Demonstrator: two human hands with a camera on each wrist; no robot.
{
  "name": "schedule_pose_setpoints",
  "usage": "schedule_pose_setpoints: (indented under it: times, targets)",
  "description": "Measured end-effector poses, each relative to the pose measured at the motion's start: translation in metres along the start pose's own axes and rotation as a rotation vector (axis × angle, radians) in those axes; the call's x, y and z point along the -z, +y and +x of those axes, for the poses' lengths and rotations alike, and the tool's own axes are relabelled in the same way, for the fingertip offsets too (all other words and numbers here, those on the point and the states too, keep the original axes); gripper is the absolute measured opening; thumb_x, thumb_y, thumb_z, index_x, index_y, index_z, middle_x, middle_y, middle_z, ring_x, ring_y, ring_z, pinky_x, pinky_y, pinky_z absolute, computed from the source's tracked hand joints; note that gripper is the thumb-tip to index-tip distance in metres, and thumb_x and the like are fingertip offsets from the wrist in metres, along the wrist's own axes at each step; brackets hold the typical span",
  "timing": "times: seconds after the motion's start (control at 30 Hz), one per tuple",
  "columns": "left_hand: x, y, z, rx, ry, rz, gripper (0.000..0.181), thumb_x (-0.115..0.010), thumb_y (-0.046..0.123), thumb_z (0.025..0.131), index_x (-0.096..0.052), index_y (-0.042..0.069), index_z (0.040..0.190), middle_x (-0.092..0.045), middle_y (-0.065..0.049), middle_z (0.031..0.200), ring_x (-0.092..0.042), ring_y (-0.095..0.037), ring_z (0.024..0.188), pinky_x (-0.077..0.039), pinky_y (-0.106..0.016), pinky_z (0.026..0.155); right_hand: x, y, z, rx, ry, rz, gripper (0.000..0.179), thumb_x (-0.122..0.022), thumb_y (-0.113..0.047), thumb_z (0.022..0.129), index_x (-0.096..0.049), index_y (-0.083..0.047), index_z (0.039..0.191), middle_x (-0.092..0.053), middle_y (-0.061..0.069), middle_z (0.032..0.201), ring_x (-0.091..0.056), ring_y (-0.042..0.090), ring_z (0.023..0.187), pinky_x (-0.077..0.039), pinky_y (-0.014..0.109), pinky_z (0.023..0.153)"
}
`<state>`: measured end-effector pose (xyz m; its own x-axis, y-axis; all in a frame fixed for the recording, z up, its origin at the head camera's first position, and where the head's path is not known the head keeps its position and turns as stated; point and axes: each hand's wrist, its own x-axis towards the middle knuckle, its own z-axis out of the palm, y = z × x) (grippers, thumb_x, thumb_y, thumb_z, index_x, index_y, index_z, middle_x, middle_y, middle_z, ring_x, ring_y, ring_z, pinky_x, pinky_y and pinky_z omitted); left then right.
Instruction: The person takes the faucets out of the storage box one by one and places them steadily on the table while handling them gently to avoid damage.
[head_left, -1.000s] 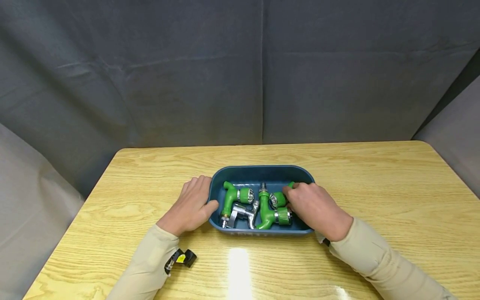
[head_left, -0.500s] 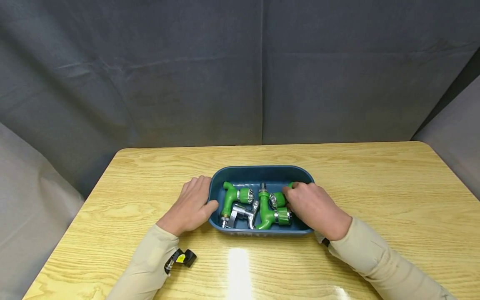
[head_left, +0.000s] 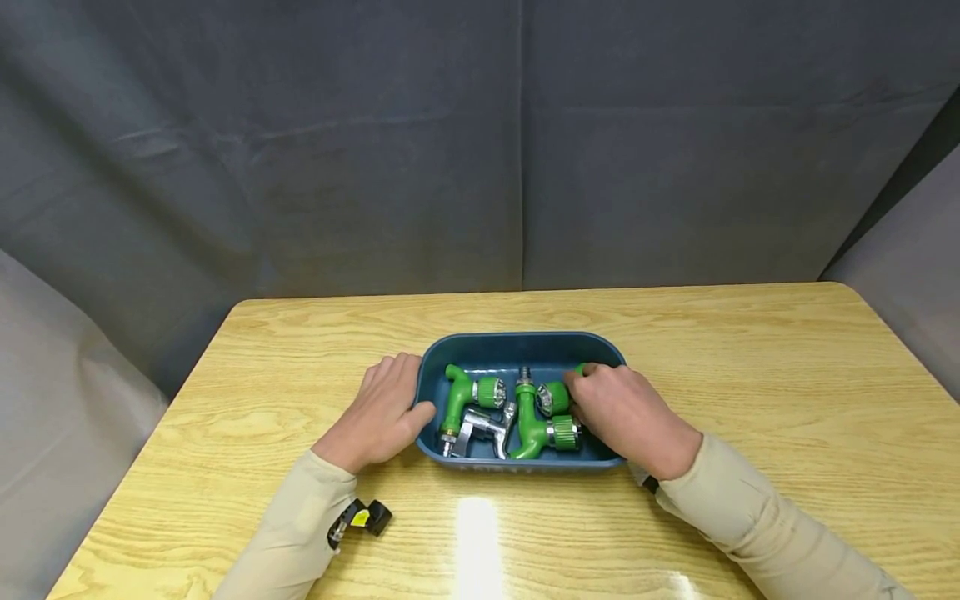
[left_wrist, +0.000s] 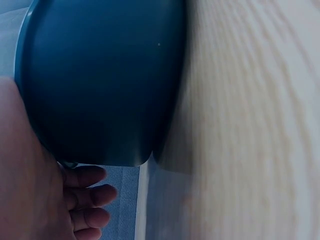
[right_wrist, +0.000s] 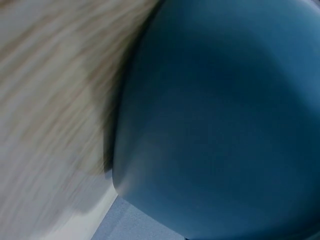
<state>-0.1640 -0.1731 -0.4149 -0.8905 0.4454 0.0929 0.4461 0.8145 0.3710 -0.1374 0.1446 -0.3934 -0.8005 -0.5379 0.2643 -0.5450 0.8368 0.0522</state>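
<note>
The left forearm, in a beige sleeve [head_left: 288, 521], slants in from the near left, and the left hand [head_left: 378, 412] lies back up against the left end of the blue tub [head_left: 525, 347]. Its thumb stretches right across the rim; its fingers point to the far side, outside the wall. In the left wrist view those fingers look relaxed, bent a little past the tub's far corner, so the hand braces the tub without wrapping round it.

The right forearm slants in from the near right, the wrist crossing the tub's right end. The right hand [head_left: 626, 417] dips over the rim with fingers bent down inside, gripping the right tap [head_left: 553, 399], green like two others; the palm hides much of it.

The tub sits on the wood-grain tabletop [head_left: 330, 329]. Inside, the left tap [head_left: 457, 402] lies along the left end, the chrome tap [head_left: 483, 423] just right of it at the near side, and the middle tap [head_left: 531, 427] between that and the right tap.

Pale lettering [head_left: 495, 468] runs along the tub's near wall, too small to read. The black wrist device [head_left: 378, 517] on the left sleeve carries a yellow label [head_left: 362, 517]; any writing there is illegible.
</note>
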Motion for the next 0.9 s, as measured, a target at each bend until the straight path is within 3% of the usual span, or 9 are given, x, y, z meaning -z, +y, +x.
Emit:
schedule_pose_setpoints:
  times: [0.43, 0.9]
  targets:
    - [-0.0005, 0.0007, -0.0003, 0.008, 0.006, -0.011, 0.039, -0.050, 0.027, 0.089, -0.053, 0.006, 0.122, -0.048, -0.004, 0.101, -0.036, -0.021, 0.094, -0.030, -0.040, 0.091, 0.0025, -0.0008, -0.0007, -0.022, -0.003, 0.009, 0.011, -0.081, -0.009, 0.084, -0.072, -0.004, 0.089, -0.060, 0.008, 0.069, -0.056, 0.014, 0.054, -0.049, 0.029, 0.046]
    - [-0.0005, 0.0003, -0.0004, -0.015, 0.034, 0.045, 0.033, -0.052, 0.026, 0.088, -0.053, 0.006, 0.114, -0.044, -0.003, 0.094, -0.034, -0.021, 0.091, -0.030, -0.040, 0.090, 0.0019, -0.0006, -0.0008, -0.034, 0.019, 0.003, 0.030, -0.085, -0.014, 0.082, -0.076, 0.001, 0.107, -0.068, 0.011, 0.079, -0.061, 0.016, 0.061, -0.053, 0.030, 0.052]
